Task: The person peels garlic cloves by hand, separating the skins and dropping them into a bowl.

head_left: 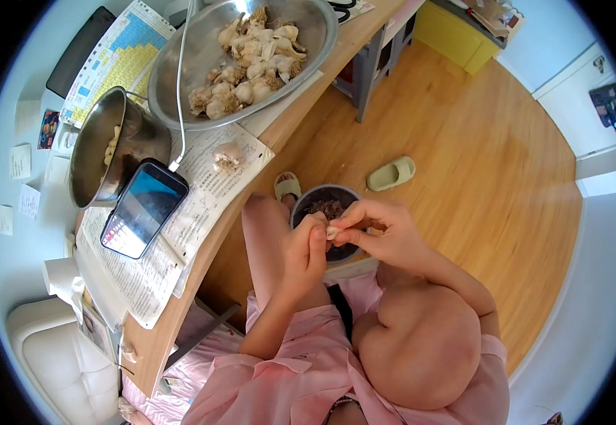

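Observation:
A pale garlic clove (333,232) is pinched between the fingertips of my left hand (306,249) and my right hand (387,228). Both hands are closed and meet over a grey bin (295,214) on the floor, which has dark, papery scraps (328,207) inside. On the desk to the left, a single garlic bulb (227,156) lies on printed paper. Behind it, a wide steel basin (315,53) holds a heap of garlic bulbs (255,60). A deeper steel pot (138,131) beside the basin has some pale cloves (112,145) in it.
A phone (145,209) with a white cable (181,92) leans against the pot. Printed sheets (134,276) cover part of the wooden desk (280,134). A green slipper (391,173) lies on the wooden floor, and a yellow box (457,39) stands farther back.

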`<state>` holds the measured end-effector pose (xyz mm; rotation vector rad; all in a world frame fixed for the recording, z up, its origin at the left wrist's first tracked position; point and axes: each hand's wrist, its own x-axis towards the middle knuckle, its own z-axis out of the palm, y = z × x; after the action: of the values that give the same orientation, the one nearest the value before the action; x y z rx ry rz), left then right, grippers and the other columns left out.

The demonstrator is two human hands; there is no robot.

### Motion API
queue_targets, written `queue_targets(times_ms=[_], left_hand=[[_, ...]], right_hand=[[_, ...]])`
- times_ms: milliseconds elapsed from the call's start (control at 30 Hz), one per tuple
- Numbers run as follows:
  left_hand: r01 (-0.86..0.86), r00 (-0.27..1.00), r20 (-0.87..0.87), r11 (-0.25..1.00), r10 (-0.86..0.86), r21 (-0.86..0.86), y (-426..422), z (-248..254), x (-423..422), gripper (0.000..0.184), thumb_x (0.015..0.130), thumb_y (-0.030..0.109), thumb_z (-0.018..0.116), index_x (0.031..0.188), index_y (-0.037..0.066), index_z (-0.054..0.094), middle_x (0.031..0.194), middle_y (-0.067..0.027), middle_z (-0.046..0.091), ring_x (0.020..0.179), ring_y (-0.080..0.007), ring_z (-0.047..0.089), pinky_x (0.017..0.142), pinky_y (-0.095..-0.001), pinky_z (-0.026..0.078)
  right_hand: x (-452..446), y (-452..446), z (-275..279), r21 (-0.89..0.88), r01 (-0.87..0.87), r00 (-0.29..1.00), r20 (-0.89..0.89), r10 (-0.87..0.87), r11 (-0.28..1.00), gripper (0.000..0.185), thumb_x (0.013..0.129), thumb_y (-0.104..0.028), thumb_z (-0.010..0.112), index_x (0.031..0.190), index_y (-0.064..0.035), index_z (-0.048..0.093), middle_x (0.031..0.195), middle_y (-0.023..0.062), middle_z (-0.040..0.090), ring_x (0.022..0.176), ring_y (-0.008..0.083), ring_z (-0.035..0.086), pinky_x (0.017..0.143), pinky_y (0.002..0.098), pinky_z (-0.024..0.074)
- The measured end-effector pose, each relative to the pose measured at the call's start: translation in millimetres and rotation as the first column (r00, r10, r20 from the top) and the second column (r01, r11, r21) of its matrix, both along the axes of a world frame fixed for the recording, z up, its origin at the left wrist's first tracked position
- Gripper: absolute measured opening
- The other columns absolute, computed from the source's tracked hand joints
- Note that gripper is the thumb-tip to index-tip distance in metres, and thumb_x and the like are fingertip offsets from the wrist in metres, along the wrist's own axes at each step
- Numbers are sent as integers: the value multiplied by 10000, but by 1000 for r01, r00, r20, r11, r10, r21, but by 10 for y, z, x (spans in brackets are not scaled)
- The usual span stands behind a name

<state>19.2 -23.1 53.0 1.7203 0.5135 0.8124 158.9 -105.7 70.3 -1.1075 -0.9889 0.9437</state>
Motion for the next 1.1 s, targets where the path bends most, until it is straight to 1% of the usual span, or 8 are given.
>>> queue_targets(times_ms=[100, 200, 300, 500, 600, 700, 800, 1100], left_hand=[[78, 997, 0, 995, -78, -67, -13, -21, -42, 313, 989, 265, 353, 830, 26, 477, 747, -1, 489, 600, -42, 427, 498, -179, 336], [18, 999, 54, 984, -8, -176, -33, 9, -15, 203, 948, 95, 395, 775, 7, 450, 636, -60, 466, 527, -116, 428, 490, -247, 348], [37, 998, -46, 999, -36, 17, 76, 24, -56, 184, 938, 84, 415, 776, 7, 458, 652, -70, 469, 542, -126, 431, 496, -256, 349], [8, 1000, 19, 996, -10, 94, 171, 55, -68, 82, 874, 29, 525, 796, 7, 515, 713, -64, 510, 587, -123, 477, 518, -236, 378], [27, 995, 90, 999, -31, 41, 139, 179, -14, 30, 818, -3, 603, 840, -9, 583, 782, -68, 550, 648, -114, 535, 551, -215, 434], [188, 973, 148, 979, -175, -78, 194, 132, -56, 88, 795, -16, 641, 878, -30, 618, 860, -91, 572, 705, -125, 578, 581, -217, 489], [228, 962, 197, 951, -188, -207, 202, 132, -80, 51, 820, -12, 622, 847, -54, 610, 873, -113, 571, 718, -145, 590, 580, -234, 514], [123, 975, 218, 925, -45, -359, 95, 74, -24, 90, 872, 39, 585, 835, -40, 607, 853, -78, 541, 731, -121, 568, 655, -228, 508]], right_hand=[[10, -16, -18, -29, -55, 995, -80, 52, 998, 120, 794, 28, 657, 909, 38, 627, 862, 92, 662, 803, 132, 646, 704, 240, 526], [32, -16, 55, -49, -68, 997, -22, 67, 996, 135, 799, 42, 646, 930, 29, 614, 878, 94, 649, 839, 158, 645, 748, 267, 525], [30, -6, 92, -37, -36, 998, 51, 38, 999, 195, 796, 29, 657, 982, 9, 603, 874, 77, 654, 823, 139, 641, 734, 253, 512], [49, -29, 169, -78, -32, 992, 120, 42, 996, 323, 784, 1, 684, 1068, -25, 531, 861, 61, 663, 805, 111, 630, 707, 234, 478], [60, -32, 153, -61, -41, 979, 195, 52, 997, 316, 787, -16, 682, 1051, -33, 511, 848, 66, 666, 791, 111, 634, 697, 235, 479], [57, -36, 145, -25, -35, 964, 264, 41, 999, 297, 795, -49, 675, 1039, -39, 506, 836, 69, 671, 770, 118, 645, 685, 244, 494], [52, -43, 176, -23, -48, 953, 298, 53, 999, 277, 800, -57, 671, 1021, -42, 505, 848, 72, 666, 780, 135, 648, 692, 248, 492], [26, -3, 28, 195, -32, 806, 585, -90, 980, 155, 781, -58, 651, 899, -55, 549, 806, 77, 609, 746, 243, 606, 653, 322, 483]])
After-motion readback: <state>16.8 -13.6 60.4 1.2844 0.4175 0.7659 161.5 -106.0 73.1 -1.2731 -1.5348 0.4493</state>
